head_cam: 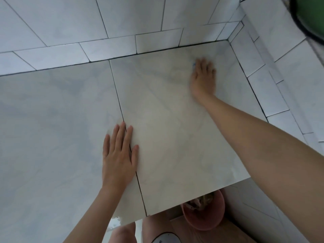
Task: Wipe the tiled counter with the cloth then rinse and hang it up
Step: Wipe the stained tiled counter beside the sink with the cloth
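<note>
Under right hand [204, 77], sliver of cloth [193, 64].

Counter [175, 120] glossy, smooth ceramic tile; wall tiles [105, 48] likewise glossy.

— What is seen behind?
— There, white tiled walls [122, 18] with dark grout are joined at the far right corner.
— And below?
— A pink bucket [206, 220] is seen on a brown surface [231, 232].
</note>
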The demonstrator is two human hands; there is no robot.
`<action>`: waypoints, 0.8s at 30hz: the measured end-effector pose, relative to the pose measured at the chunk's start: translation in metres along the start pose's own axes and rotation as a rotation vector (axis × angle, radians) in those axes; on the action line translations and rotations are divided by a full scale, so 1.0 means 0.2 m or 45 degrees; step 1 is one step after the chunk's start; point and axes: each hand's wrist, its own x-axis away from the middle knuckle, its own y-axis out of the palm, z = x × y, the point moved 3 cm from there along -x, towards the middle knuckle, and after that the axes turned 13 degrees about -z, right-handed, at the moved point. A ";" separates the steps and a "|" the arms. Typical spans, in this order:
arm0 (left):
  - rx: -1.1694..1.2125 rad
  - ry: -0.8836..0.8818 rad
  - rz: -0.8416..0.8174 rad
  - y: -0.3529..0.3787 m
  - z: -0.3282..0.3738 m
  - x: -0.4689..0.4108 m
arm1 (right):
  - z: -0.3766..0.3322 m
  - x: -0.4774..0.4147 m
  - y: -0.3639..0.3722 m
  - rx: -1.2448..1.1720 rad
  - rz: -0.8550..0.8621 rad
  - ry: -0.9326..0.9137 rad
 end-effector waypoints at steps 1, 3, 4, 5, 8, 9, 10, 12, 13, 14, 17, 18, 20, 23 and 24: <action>-0.004 -0.003 -0.004 0.00 0.00 0.00 | -0.11 0.00 0.02 0.030 -0.006 -0.113; -0.010 -0.008 -0.008 0.00 0.00 0.00 | -0.34 0.06 0.08 0.094 -0.030 -0.369; -0.012 -0.010 -0.009 0.00 -0.01 0.00 | -0.44 0.12 0.13 0.122 -0.050 -0.513; -0.015 -0.010 -0.011 0.00 -0.01 0.00 | -0.53 0.21 0.19 0.171 -0.083 -0.673; -0.020 -0.004 -0.009 0.00 -0.01 0.00 | -0.61 0.51 0.32 0.392 -0.233 -1.108; -0.020 -0.003 -0.007 0.00 0.00 0.00 | -0.57 0.54 0.33 0.419 -0.274 -1.191; -0.018 -0.002 -0.007 0.00 0.00 0.00 | -0.51 0.53 0.32 0.415 -0.296 -1.234; -0.013 0.001 -0.007 0.00 0.00 0.00 | -0.38 0.44 0.26 0.364 -0.274 -1.172; -0.011 0.003 -0.009 0.00 0.00 0.00 | -0.30 0.36 0.21 0.307 -0.230 -1.056; -0.011 0.003 -0.011 0.00 0.00 0.00 | -0.19 0.28 0.15 0.249 -0.198 -0.879; -0.012 -0.002 -0.018 0.00 0.00 0.00 | 0.10 0.07 0.00 0.173 -0.097 -0.352; -0.016 -0.003 -0.021 0.00 0.00 0.00 | 0.15 0.02 -0.02 0.153 -0.077 -0.233; -0.017 -0.004 -0.023 0.00 0.00 0.00 | 0.13 -0.05 -0.04 0.051 -0.054 -0.043; -0.011 -0.007 -0.021 0.00 0.00 0.00 | -0.09 -0.14 -0.02 0.001 -0.065 -0.013; -0.011 -0.006 -0.022 0.00 0.00 0.00 | -0.19 -0.16 -0.01 0.033 -0.080 -0.076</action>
